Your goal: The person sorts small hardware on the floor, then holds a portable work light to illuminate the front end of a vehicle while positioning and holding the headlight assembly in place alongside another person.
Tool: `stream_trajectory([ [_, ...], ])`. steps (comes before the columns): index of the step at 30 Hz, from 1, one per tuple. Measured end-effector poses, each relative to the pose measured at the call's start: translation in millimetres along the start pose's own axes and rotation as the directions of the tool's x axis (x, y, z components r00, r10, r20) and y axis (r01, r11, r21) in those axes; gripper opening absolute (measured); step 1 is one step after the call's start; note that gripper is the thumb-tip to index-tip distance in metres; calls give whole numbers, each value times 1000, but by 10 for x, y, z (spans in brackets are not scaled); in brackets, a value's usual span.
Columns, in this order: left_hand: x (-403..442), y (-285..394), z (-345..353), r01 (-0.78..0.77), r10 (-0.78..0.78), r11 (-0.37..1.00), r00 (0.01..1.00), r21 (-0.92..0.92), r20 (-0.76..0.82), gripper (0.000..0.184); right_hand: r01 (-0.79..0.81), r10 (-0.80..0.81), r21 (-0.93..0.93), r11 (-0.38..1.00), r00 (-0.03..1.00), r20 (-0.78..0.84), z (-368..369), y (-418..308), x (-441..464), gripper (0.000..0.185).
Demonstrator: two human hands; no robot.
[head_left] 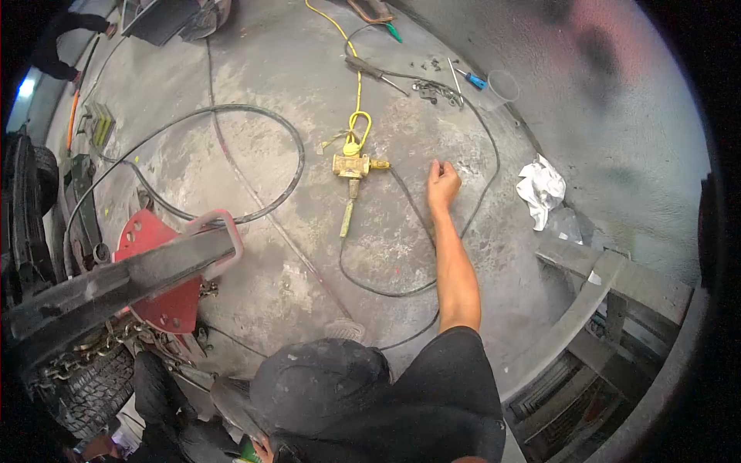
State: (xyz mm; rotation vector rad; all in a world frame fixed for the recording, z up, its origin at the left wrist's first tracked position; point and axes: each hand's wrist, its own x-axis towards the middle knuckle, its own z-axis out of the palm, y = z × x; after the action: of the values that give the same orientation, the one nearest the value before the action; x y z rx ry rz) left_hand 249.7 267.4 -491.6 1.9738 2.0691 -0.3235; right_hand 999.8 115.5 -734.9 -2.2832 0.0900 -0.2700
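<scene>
My right hand (444, 184) is stretched out over the concrete floor with its fingers curled together and nothing visible in them. It is nearest to a yellow, dirty cable connector block (352, 166), a short way to its left and apart from it. A yellow cord (358, 92) runs up from the block, and a black cable (409, 197) leaves its right side. At the bottom edge, what appears to be my left hand (264, 449) shows only a few fingers beside a green object (248, 450); its grip is unclear.
A red bracket (166, 309) on a dark beam lies left. Looped black hose (297, 158) crosses the floor. A blue-handled screwdriver (475, 80) lies near small metal parts (436, 94). A white cloth (540, 191) and metal frame (602, 301) are right. Another person's arm (81, 21) shows upper left.
</scene>
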Motion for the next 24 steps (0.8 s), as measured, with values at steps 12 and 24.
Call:
stream_trajectory([
  [12, 115, 613, 53, 94, -95, 995, 979, 13, 182, 62, 192, -190, -44, 980, 980, 50, 155, -42, 661, 22],
  [24, 189, 744, 36, 135, -130, 991, 958, -2, 256, 62, 10, 131, -413, 911, 941, 312, 632, -420, 1508, 50],
])
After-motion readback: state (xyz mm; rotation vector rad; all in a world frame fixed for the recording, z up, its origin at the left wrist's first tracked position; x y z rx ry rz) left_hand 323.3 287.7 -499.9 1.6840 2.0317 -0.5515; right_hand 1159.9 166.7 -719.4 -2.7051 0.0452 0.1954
